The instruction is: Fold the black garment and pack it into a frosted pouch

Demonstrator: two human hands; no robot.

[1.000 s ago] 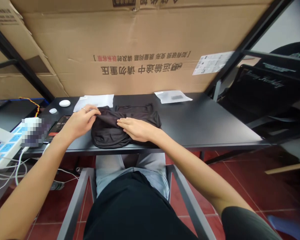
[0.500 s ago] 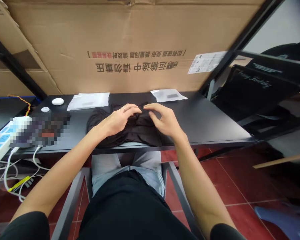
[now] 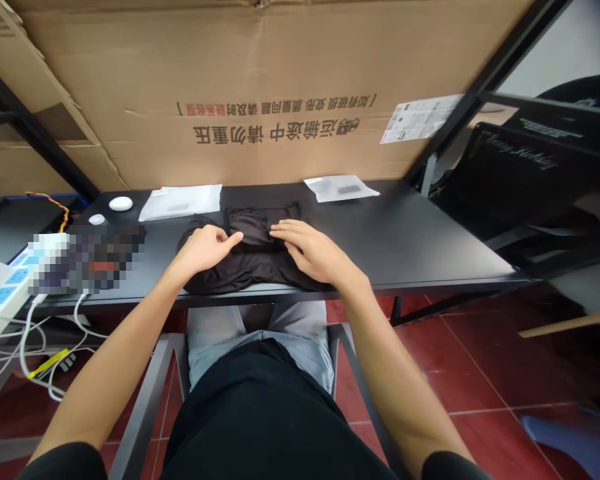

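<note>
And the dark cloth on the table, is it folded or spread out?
Loosely folded, not spread flat: the dark cloth lies gathered near the front edge of the black table, with overlapping layers and creases.

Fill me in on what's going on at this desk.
A seated person has both hands at a wrinkled dark cloth on the black table. The left hand is at its left part, the right hand at its right, fingers extended. Two pale packets lie beyond it.
</note>
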